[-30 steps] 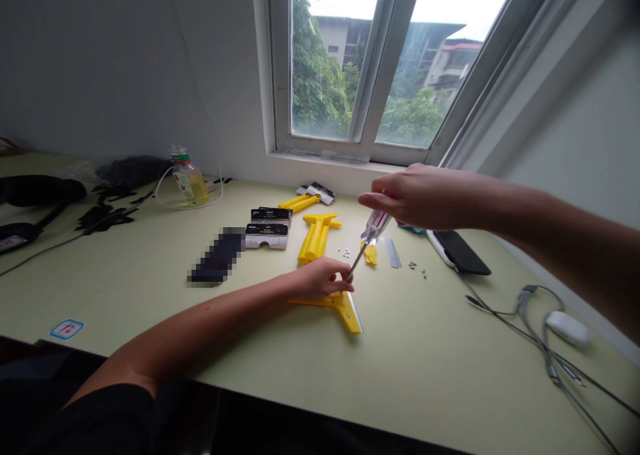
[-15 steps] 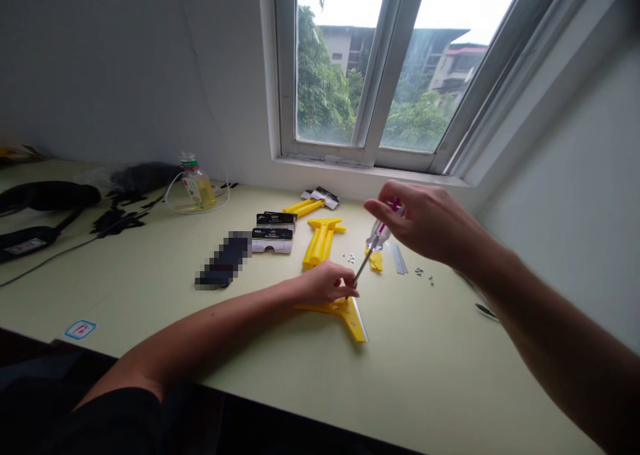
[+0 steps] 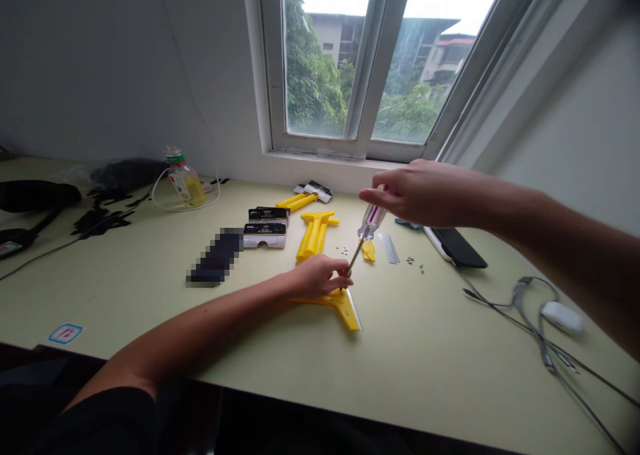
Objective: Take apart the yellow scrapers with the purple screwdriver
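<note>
My right hand [image 3: 400,192] is closed round the clear and purple handle of a screwdriver [image 3: 369,223]. Its shaft slants down to the head of a yellow scraper [image 3: 345,308] with a metal blade edge, lying flat on the table. Around the lower shaft, the fingers of my left hand [image 3: 325,275] pinch close to the tip, just above the scraper. What the tip touches is hidden by those fingers. Beyond lie more yellow scraper handles [image 3: 315,236], a small stack of yellow pieces [image 3: 369,250], loose blades [image 3: 389,249], nuts [image 3: 344,249] and screws [image 3: 411,260].
Black and white packaging cards [image 3: 265,234] and a blurred-out dark object [image 3: 217,258] lie left of the handles. A bottle of yellow liquid [image 3: 185,183] stands at the back left. Cables [image 3: 535,328], a white case [image 3: 563,317] and a black device [image 3: 460,247] occupy the right.
The camera view has turned slightly right, bringing cables and the white case into sight. My right hand has rotated on the screwdriver handle, wrist raised; my left hand keeps its pinch.
</note>
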The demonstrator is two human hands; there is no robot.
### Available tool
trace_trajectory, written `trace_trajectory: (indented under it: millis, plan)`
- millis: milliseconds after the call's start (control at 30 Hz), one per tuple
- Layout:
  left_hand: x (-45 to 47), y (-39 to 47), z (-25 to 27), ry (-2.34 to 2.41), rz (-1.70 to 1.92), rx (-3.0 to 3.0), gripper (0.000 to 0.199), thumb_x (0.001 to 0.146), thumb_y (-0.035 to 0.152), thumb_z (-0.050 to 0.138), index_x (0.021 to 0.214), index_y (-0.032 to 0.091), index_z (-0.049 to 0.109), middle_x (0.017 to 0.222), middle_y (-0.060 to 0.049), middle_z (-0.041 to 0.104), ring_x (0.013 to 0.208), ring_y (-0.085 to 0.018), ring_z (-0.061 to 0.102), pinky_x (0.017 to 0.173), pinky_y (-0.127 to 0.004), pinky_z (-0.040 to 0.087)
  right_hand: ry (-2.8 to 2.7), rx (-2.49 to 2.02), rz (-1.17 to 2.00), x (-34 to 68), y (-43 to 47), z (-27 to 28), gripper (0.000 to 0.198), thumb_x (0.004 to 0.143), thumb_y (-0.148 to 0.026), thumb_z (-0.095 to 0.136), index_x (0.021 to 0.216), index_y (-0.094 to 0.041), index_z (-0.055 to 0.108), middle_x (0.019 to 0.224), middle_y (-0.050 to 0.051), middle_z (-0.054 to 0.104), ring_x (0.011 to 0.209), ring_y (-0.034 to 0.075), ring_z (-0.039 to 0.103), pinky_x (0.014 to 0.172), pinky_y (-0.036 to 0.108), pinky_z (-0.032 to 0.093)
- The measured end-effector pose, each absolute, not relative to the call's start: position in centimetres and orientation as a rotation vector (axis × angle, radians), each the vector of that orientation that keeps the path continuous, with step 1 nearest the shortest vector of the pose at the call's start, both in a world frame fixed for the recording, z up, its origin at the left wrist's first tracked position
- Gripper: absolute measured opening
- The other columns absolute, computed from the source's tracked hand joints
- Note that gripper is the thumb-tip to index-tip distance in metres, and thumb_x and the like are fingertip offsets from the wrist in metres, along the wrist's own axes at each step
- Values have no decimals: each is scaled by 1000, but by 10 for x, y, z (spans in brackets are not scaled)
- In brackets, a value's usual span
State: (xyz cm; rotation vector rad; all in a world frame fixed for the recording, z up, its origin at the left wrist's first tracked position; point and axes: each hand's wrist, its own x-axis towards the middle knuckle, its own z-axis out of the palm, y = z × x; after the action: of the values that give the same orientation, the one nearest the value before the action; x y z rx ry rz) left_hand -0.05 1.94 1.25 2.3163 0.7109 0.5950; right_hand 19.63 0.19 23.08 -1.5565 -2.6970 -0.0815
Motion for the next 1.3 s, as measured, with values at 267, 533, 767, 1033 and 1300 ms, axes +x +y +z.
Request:
trace_trajectory:
  millis: [267, 533, 767, 1033, 1300]
  plan:
    - [0, 18, 14, 564, 561, 2082, 16, 91, 26, 56, 98, 14, 64, 88, -5, 72, 73, -10, 62, 69, -20, 48, -2782, -1449, 204, 189, -6, 247, 33, 82, -51, 58, 104, -27, 67, 80, 5, 68, 64, 19, 59, 56, 33, 41]
    - [1, 22, 13, 663, 552, 2168, 17, 84, 31, 67, 83, 15, 65, 71, 3, 61, 58, -6, 48, 60, -18, 41, -2906, -1279, 219, 186, -7, 245, 29, 84, -42, 57, 109, -29, 64, 102, 6, 67, 77, 20, 60, 61, 32, 43]
    - [2, 21, 13, 679, 533, 2196, 19, 83, 34, 68, 83, 15, 66, 72, 3, 61, 55, -5, 43, 58, -18, 39, -2749, -1493, 30, 182, -3, 242, 28, 87, -45, 51, 99, -25, 66, 74, 5, 65, 61, 17, 55, 56, 32, 38]
    - [2, 20, 13, 654, 467, 2134, 18, 86, 31, 63, 88, 15, 68, 78, -1, 66, 61, -8, 51, 61, -19, 43, -2770, -1499, 94, 182, -8, 247, 32, 85, -42, 54, 111, -25, 63, 84, 6, 67, 66, 19, 59, 55, 32, 40]
    - [1, 18, 19, 672, 461, 2161, 23, 85, 35, 64, 90, 14, 68, 71, 1, 59, 54, -6, 40, 54, -19, 38, -2860, -1141, 341, 185, -15, 240, 33, 81, -29, 58, 113, -28, 60, 115, 6, 65, 88, 21, 61, 66, 31, 47]
